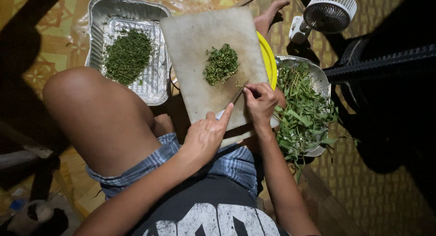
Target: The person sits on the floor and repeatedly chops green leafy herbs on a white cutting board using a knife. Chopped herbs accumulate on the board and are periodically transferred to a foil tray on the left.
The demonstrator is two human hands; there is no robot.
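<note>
Floor setting: patterned yellow-and-tan mat (363, 181), dimly lit, seen from above by a seated person with bare knee raised at left. Cutting board (200, 36), pale, rectangular, worn, resting across the lap and over a yellow plate (270, 61) whose rim shows at the board's right edge. Chopped greens (221, 63), one small heap, lying at the middle of the board, just above the hands. Right hand (260, 103): closed around the handle of a knife (237, 96), the thin blade angled up toward the heap; blade tip partly hidden in shadow. Left hand (206, 134): loose, holding nothing, index finger extended and touching the board's lower edge just beside the knife. Foil tray (97, 18), rectangular, at upper left of the board, containing a larger spread of finely chopped herbs (128, 55). Metal bowl (320, 79), right of the board, filled with uncut leafy stems (302, 113) that spill over its rim. Small white fan (328, 11), upper right, standing on the mat.
</note>
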